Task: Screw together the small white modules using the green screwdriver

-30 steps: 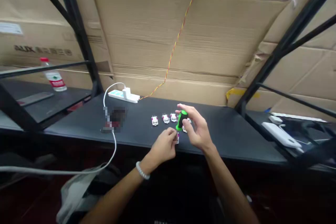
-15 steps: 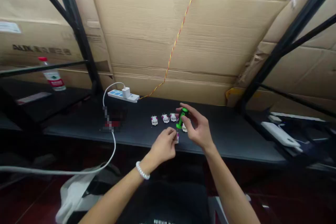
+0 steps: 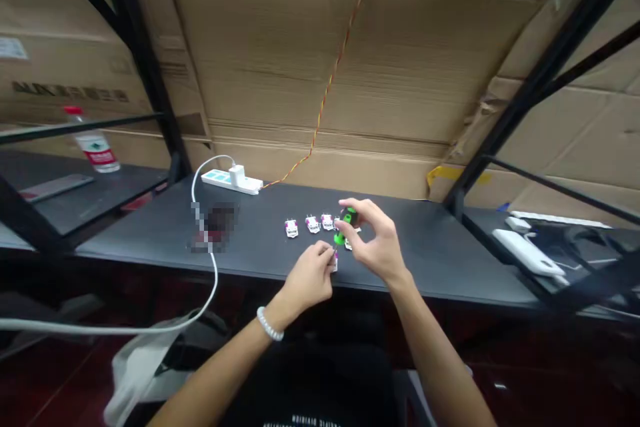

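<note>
My right hand (image 3: 375, 238) is closed round the handle of a green and black screwdriver (image 3: 349, 217), whose shaft points down. The tip reaches a small white and purple part (image 3: 335, 263) at the table's front edge. My left hand (image 3: 311, 272) pinches that part, and its fingers hide much of it. Behind the hands, similar small white and purple parts lie in a loose row, among them one at the left end (image 3: 291, 228), one beside it (image 3: 313, 223) and another (image 3: 327, 221). One more (image 3: 349, 244) is partly covered by my right hand.
A white power strip (image 3: 233, 181) with a plugged-in charger lies at the back of the black table (image 3: 260, 247). Its white cable (image 3: 217, 280) hangs over the front edge. A water bottle (image 3: 97, 147) stands left, a white device (image 3: 527, 253) lies right. Black metal posts (image 3: 145, 60) flank the table.
My right fingers have shifted on the screwdriver handle and cover more of it. The left hand stays on the small part. The view has shifted slightly and the backdrop looks darker.
</note>
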### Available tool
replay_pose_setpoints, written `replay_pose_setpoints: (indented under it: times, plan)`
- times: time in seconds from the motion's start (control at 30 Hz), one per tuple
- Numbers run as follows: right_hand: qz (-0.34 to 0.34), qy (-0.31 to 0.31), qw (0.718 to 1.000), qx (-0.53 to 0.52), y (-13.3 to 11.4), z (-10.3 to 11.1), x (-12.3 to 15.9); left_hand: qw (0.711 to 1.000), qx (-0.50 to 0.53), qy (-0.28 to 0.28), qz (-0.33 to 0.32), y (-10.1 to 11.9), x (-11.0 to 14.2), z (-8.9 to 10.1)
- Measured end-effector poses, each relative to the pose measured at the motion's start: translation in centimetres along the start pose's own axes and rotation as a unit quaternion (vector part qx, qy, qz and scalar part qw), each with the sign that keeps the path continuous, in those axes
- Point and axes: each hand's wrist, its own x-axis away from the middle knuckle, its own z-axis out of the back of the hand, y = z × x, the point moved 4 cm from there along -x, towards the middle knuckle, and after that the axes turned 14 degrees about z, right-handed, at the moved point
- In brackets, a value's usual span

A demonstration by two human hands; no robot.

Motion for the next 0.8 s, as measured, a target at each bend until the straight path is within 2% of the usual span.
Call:
replay_pose_setpoints:
  times: [0.1, 0.17, 0.33, 0.43, 0.6, 0.7, 0.8]
  plan:
    - [0.008, 0.025, 0.999, 0.041, 0.0, 0.3, -0.1, 1.0, 0.002, 0.001, -0.001, 0.1, 0.0, 0.1]
    - [-0.012, 0.049, 0.998, 0.038, 0.5, 0.7, 0.3, 1.0, 0.001, 0.0, 0.002, 0.1, 0.0, 0.1]
    - [-0.096, 0.203, 0.975, -0.002, 2.7, 3.6, 2.8, 1.0, -0.013, 0.015, 0.017, -0.5, -0.2, 0.3]
    - [-0.118, 0.262, 0.957, -0.024, 4.0, 5.3, 4.3, 0.999, 0.007, 0.019, 0.027, -0.8, -0.6, 1.3]
    - [-0.129, 0.323, 0.937, -0.038, 5.6, 7.2, 5.4, 0.999, 0.03, 0.029, 0.035, -0.2, -2.4, 4.0]
    - [-0.124, 0.345, 0.93, -0.029, 5.9, 7.9, 5.4, 0.998, -0.044, -0.014, 0.035, 0.9, -4.3, 3.8]
    - [-0.115, 0.349, 0.93, -0.024, 5.8, 8.3, 5.3, 0.99, -0.119, -0.067, 0.042, 1.9, -6.0, 2.1]
